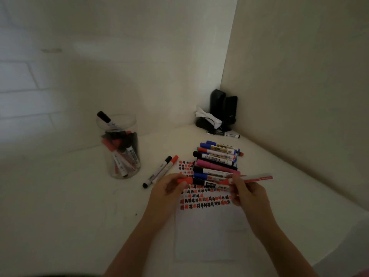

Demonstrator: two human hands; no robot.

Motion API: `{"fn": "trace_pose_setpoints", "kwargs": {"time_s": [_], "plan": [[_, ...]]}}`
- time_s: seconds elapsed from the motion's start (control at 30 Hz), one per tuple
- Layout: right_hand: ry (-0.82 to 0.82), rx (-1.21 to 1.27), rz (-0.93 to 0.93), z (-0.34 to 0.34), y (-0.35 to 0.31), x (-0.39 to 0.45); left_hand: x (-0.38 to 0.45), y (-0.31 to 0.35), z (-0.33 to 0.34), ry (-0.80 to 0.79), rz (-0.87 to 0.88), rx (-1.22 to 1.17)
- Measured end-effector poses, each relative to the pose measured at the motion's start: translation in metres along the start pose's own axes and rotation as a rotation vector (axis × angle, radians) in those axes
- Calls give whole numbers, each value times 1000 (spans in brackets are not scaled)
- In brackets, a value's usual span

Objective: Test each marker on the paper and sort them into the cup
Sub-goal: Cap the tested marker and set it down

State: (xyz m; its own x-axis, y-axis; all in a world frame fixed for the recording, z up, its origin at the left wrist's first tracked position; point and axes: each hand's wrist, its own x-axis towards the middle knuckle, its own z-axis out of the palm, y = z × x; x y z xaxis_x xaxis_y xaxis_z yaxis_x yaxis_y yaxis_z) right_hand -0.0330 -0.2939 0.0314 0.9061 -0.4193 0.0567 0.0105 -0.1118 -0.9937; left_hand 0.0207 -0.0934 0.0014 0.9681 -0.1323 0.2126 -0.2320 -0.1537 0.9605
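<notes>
left hand [167,188] pinches a red cap [184,180]; right hand [246,191] grips the uncapped red marker [257,177] above the paper [207,236], well apart from the cup [121,146]. likely risk: the exposed tip smears nearby rows, or the cap slips from the fingers.

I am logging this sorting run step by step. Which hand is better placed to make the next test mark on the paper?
The right hand: it holds the uncapped red marker just above the white scribbled paper. The left hand only pinches the red cap.
</notes>
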Motion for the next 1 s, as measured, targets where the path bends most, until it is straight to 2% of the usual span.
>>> {"fn": "trace_pose_setpoints", "kwargs": {"time_s": [0.1, 0.23, 0.57, 1.0], "plan": [[-54, 87, 35, 30, -5, -10, -2, -1, -2, 4, -18, 6], [-34, 156, 45, 50, -6, -11, -4, 2, -4, 20, -23, -65], [-46, 128, 92, 66, -3, -13, -3, 4, -4, -32, -54, -190], [-86, 215, 83, 72, -1, -8, -2, 2, -6, -43, -6, -167]]}}
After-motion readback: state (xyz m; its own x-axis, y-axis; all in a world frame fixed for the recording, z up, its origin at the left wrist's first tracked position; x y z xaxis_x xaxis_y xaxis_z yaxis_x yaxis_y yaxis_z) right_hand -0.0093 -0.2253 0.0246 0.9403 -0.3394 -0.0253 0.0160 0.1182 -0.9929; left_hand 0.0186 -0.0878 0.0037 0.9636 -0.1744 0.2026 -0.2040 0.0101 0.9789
